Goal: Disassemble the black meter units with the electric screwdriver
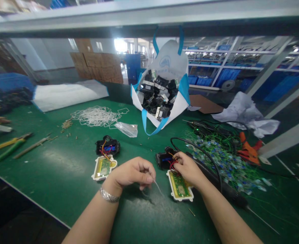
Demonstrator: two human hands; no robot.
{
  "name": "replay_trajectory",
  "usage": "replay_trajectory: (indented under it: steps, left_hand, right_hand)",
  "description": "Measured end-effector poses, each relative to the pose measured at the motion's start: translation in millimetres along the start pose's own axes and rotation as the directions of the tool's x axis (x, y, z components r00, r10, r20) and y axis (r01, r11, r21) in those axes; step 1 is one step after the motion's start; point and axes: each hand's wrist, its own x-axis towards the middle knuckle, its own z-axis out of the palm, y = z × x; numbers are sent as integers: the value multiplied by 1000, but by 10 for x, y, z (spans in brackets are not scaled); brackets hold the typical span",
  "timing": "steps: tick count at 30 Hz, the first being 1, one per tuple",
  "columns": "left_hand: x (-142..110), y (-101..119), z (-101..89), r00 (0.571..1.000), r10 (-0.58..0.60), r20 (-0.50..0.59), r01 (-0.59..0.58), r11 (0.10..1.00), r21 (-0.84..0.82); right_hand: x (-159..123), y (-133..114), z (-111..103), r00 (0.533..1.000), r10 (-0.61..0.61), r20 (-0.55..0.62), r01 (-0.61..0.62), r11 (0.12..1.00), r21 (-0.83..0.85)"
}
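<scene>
My left hand (134, 173), with a silver bracelet on the wrist, is closed in a pinch on a thin pale wire (157, 186) just above the green mat. My right hand (187, 166) is closed on the red and black wires of an opened device: a black housing (162, 159) joined to a yellow-green circuit board in a white cover (180, 187). A second opened device lies to the left, with its black housing (108, 146) and its board (104, 167) apart from both hands.
A white and blue bag (162, 91) full of black parts stands behind. Green wires with blue tags (222, 159), a black cable, a soldering tool (230, 193) and orange clips lie right. Pliers (9, 144), white plastic frames (95, 117) and a clear bag lie left.
</scene>
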Motion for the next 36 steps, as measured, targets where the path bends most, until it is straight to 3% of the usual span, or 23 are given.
replay_trajectory:
  steps: [3,5,9,10,11,13,14,15,16,17,19,22,25,27,29,31,33,36]
  left_hand:
    - [-136,181,18,992,-19,-121,36,990,139]
    - [-244,413,-37,975,6,-220,65,947,315]
    - [-389,1069,-422,893,112,-435,249,683,687]
    - [-397,1231,-556,842,176,-510,318,603,732]
    - [-395,1374,-688,759,255,-599,416,518,748]
    - [-368,1579,-899,476,495,-727,662,344,666]
    - [-346,1632,-962,336,618,-710,748,283,600]
    - [-322,1648,-992,231,717,-658,804,240,544]
    - [-293,1628,-989,170,789,-591,829,210,518]
    - [-259,1574,-956,148,833,-533,830,189,526]
    - [-168,1373,-813,161,886,-435,792,147,592]
    - [17,913,-453,276,901,-335,661,75,746]
    - [192,420,19,493,808,-322,450,80,890]
    - [272,159,328,654,688,-315,298,148,943]
    - [325,-19,566,771,547,-326,239,225,945]
    - [363,-125,706,838,414,-354,248,289,925]
    - [391,-190,763,877,325,-354,252,317,914]
    - [411,-269,793,914,312,-260,184,252,950]
  right_hand:
    - [3,-18,5,1000,4,-6,-4,999,-34]
    - [12,-24,7,1000,7,-13,-8,999,-52]
    - [35,-13,4,1000,12,-20,-13,998,-56]
    - [40,-5,3,1000,14,-17,-14,999,-50]
    - [45,4,4,1000,16,-14,-16,999,-44]
    - [49,21,8,1000,17,-12,-18,1000,-25]
    - [49,28,10,1000,16,-13,-16,1000,-16]
    - [47,33,12,1000,13,-15,-13,1000,-7]
    - [45,36,13,1000,10,-19,-10,1000,0]
    - [41,37,14,1000,6,-23,-5,1000,6]
    - [36,38,16,1000,1,-31,-1,1000,16]
    - [36,51,26,999,6,-32,-5,999,33]
    - [41,72,40,1000,11,-21,-10,998,60]
    - [41,76,41,1000,7,-13,-6,997,78]
    - [37,68,31,1000,-2,-4,2,996,93]
    - [30,52,11,1000,-10,5,9,994,106]
    - [22,37,-13,1000,-15,19,12,992,122]
    - [14,24,-47,999,-22,46,15,989,148]
